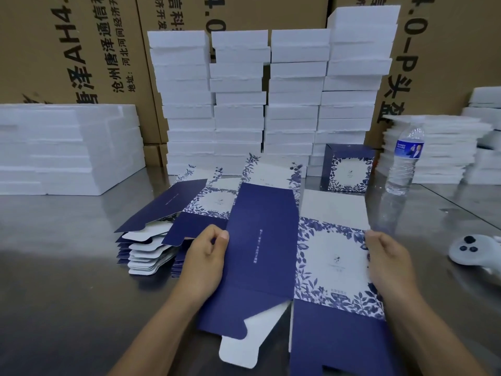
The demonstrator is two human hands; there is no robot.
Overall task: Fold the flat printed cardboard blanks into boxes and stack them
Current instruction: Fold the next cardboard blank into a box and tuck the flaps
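Brown corrugated cartons [81, 50] with black lettering formed a wall well behind the flat navy and white floral-printed cardboard blank [263, 240], which lay low and central, held over the grey brushed-steel table [67, 280]. Directly behind the blank, four tall columns of white foam blocks [238, 104] rose against the cartons. Behind and to the left of the blank sat a lower, wider stack of white foam slabs [67, 150]; behind and to its right lay a pile of thin white foam sheets [439, 147]. The blank itself showed a solid navy panel beside a panel with a blue leaf border, its tabs spread toward the person. Just left of the blank, partly under it, rested a pile of flat printed blanks [146, 256], white tabs fanned out. Behind the blank's right half stood one folded navy floral box [348, 169], upright at the foot of the foam columns. Right of that box, farther back than the blank, stood a clear plastic water bottle [404, 161] with a blue label. To the right of the blank lay a white handheld controller [471, 251] with dark buttons. The left hand [208, 256] pinched the blank's left navy edge, thumb on top and fingers curled beneath. The right hand [387, 261] gripped the blank's right floral edge, fingers curled over it.
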